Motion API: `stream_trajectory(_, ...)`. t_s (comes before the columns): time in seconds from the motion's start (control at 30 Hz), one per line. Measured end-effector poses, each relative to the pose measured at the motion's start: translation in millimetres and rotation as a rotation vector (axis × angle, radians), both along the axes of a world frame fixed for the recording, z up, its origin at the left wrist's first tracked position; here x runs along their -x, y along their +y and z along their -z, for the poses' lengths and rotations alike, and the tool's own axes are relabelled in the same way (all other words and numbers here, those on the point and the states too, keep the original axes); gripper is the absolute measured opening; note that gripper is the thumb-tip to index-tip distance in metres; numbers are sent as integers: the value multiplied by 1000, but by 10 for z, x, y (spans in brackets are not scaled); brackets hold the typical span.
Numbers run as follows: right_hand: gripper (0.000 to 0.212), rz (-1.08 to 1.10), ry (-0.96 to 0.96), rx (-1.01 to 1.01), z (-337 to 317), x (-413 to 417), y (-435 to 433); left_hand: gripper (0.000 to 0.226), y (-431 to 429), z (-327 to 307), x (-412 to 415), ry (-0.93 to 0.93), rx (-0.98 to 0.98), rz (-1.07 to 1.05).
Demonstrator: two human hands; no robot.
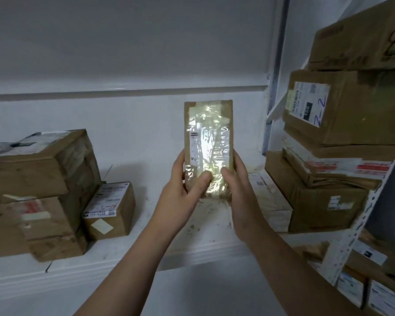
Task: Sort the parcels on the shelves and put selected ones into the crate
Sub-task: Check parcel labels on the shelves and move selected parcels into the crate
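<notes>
Cardboard under glossy clear tape: the narrow parcel (209, 142) stands upright in the air in front of the white shelf (146, 247), label side toward the camera. Both hands hold it by its lower end. The left hand (180, 192) wraps the left edge with its thumb across the front, and the right hand (240, 192) does the same on the right edge. The fingers (203, 179) are closed on the parcel, not spread. No crate is in view, so where the parcel must travel cannot be told from here.

The likeliest trouble is slip. The tape looks slick and the grip sits low, so the tall upper part could tip forward or slide through the fingers if one hand lets go to reach elsewhere. Glare off the tape also washes out much of the label — a misread could send the parcel to the wrong place.

Room is fair in the middle and tight at the sides. A stack of brown boxes (39, 179) with a small labelled box (110, 208) beside it fills the shelf's left end. A taller, uneven stack (342, 110) crowds the right, with a flat pale parcel (269, 201) lying just beside the right wrist. The upper shelf's edge (123, 91) runs close above the parcel's top — lifting it straight up risks a knock, while pulling it back toward the body looks open.
</notes>
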State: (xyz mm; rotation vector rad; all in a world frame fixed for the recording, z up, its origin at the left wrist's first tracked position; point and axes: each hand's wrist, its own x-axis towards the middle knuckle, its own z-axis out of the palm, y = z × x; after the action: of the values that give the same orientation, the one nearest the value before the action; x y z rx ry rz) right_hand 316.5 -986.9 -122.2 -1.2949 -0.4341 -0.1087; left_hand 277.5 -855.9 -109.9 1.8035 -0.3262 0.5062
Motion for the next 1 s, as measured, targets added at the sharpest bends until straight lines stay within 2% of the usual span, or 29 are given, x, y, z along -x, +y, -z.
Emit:
stream_trajectory(0.1,48,102,-27,14,-13,-22,42,43,65,-40,-2,-42,142,15)
stream_trajectory(0.17,42,147,-10,-14,-5,-37,1,38,99,-54,18,-52,202,39)
stream_trajectory(0.23,40,118,18,-59,-8,-33,-45,43,134,-49,30,-44,227,56)
stream_trajectory(0.3,30,108,5,-55,-54,-10,-67,46,158,-14,15,-38,231,38)
stream_trajectory(0.43,46,190,-12,-43,-79,-13,-48,43,163,74,-19,-3,191,-34)
stream_trajectory(0.6,40,267,-123,40,-15,-7,-9,61,165,83,-14,91,219,-13)
stream_trajectory(0.8,38,252,-166,36,-14,32,-5,51,172,112,2,46,261,-19)
stream_trajectory(1.0,39,224,-172,13,-7,52,61,52,214,145,40,32,266,-27)
